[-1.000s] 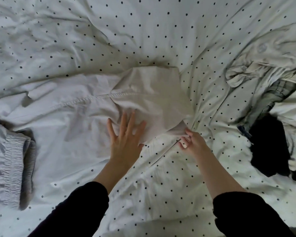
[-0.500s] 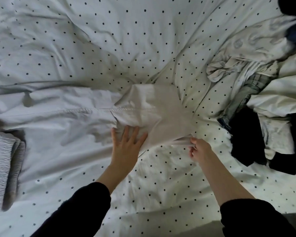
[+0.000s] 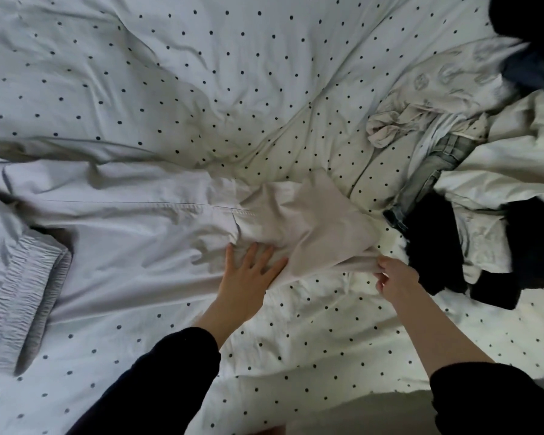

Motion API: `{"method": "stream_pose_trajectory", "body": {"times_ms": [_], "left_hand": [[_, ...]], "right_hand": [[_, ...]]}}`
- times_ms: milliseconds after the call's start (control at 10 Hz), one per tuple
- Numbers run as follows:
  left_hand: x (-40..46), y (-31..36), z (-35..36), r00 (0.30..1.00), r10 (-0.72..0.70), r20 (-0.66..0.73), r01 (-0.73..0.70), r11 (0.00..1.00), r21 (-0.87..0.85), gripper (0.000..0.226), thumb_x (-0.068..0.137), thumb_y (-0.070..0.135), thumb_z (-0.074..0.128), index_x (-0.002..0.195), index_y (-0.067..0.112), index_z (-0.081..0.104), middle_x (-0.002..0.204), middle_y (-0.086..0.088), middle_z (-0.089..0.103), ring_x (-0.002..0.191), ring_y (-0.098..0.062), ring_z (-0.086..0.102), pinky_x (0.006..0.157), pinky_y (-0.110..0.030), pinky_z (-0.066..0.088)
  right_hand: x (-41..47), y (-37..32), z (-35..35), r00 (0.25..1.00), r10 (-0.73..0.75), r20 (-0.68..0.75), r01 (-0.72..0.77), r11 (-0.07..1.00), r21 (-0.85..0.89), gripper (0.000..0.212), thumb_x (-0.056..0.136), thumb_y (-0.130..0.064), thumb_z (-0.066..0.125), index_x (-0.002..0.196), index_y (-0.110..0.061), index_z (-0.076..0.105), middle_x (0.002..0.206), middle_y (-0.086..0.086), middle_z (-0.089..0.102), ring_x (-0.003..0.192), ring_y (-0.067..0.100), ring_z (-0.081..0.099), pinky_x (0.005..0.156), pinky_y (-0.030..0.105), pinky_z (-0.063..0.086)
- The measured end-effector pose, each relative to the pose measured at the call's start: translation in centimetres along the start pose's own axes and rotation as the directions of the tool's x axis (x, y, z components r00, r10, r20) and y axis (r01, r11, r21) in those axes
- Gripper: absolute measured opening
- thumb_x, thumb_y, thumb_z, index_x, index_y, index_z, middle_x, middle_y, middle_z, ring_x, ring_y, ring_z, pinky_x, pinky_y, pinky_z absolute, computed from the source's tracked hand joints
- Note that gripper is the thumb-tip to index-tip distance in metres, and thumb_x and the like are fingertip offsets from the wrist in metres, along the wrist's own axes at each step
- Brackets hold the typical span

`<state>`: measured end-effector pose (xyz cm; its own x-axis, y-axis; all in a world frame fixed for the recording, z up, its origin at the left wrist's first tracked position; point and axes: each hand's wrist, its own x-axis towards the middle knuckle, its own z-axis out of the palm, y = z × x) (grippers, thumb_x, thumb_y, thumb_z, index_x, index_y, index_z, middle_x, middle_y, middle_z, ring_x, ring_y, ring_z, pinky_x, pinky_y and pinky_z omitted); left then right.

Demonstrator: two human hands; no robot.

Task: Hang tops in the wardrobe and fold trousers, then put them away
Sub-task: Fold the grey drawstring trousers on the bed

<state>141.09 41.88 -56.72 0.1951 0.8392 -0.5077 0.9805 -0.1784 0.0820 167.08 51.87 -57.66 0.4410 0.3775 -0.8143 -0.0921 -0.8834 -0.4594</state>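
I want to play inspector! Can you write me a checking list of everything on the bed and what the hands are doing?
Surface: bed cover, white with dark dots, rumpled.
Job's things: pale trousers spread flat across the cover, elastic waistband at the left, leg end folded over near the middle.
Clutter: heap of unsorted clothes at the right, with black, denim and pale patterned pieces.
Grips: left hand lies flat, fingers straight, pressing on the trousers; right hand pinches the edge of the folded leg end.
Cables: nothing seen.
Surroundings: nothing seen beyond the bed; dark sleeves on both arms.
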Motion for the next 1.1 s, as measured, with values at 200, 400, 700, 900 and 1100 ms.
{"method": "stream_pose_trajectory", "body": {"times_ms": [200, 400, 700, 900, 1100], "left_hand": [[-1.5, 0.2, 1.7, 0.995, -0.02, 0.094, 0.02, 1.0, -0.002, 0.066, 0.099, 0.028, 0.038, 0.149, 0.037, -0.003, 0.159, -0.002, -0.005, 0.146, -0.029, -0.003, 0.108, -0.066, -0.008], [-1.4, 0.1, 2.6, 0.996, -0.024, 0.082, 0.021, 0.999, 0.035, 0.069, 0.098, 0.031, 0.04, 0.149, 0.034, -0.007, 0.159, -0.003, -0.006, 0.146, -0.029, -0.005, 0.108, -0.065, -0.01], [-3.0, -1.0, 1.0, 0.993, 0.017, 0.113, -0.003, 0.993, -0.121, 0.061, 0.101, 0.037, 0.031, 0.15, 0.032, -0.005, 0.159, -0.001, -0.011, 0.146, -0.022, -0.011, 0.114, -0.055, -0.009], [-6.9, -4.0, -4.8, 0.906, -0.063, -0.418, -0.005, 0.987, -0.159, 0.071, 0.071, -0.013, 0.06, 0.137, 0.011, 0.048, 0.148, -0.016, 0.036, 0.14, -0.036, 0.026, 0.112, -0.056, 0.023], [-13.3, -13.5, -9.1, 0.725, -0.287, -0.626, 0.234, 0.958, -0.167, 0.061, 0.066, -0.009, 0.037, 0.118, 0.01, 0.064, 0.129, -0.016, 0.057, 0.122, -0.036, 0.052, 0.09, -0.055, 0.042]], "right_hand": [[-2.2, -0.8, 3.0, 0.938, -0.347, -0.02, 0.296, 0.828, -0.475, 0.041, 0.097, -0.025, 0.044, 0.135, -0.009, 0.044, 0.134, 0.008, 0.052, 0.124, 0.027, 0.046, 0.099, 0.039, 0.037], [-1.5, -0.8, 3.3, 0.91, -0.399, 0.114, 0.356, 0.61, -0.708, 0.018, 0.092, -0.021, 0.049, 0.081, -0.007, 0.055, 0.072, 0.007, 0.053, 0.081, 0.027, 0.052, 0.066, 0.03, 0.041], [-4.3, 1.4, 1.3, 0.944, -0.329, 0.026, 0.223, 0.577, -0.786, 0.041, 0.093, -0.019, 0.047, 0.132, -0.004, 0.043, 0.129, 0.019, 0.046, 0.113, 0.038, 0.05, 0.09, 0.044, 0.042], [-12.0, 2.7, 8.3, 0.751, -0.502, 0.429, 0.621, 0.317, -0.717, 0.055, 0.1, -0.029, 0.036, 0.15, -0.013, 0.018, 0.157, 0.011, 0.014, 0.144, 0.026, 0.018, 0.113, 0.042, 0.021], [-24.9, 5.8, 18.1, 0.365, -0.549, 0.752, 0.915, 0.063, -0.398, 0.051, 0.101, -0.026, 0.035, 0.149, -0.013, 0.021, 0.157, 0.009, 0.017, 0.145, 0.019, 0.015, 0.117, 0.029, 0.014]]}}
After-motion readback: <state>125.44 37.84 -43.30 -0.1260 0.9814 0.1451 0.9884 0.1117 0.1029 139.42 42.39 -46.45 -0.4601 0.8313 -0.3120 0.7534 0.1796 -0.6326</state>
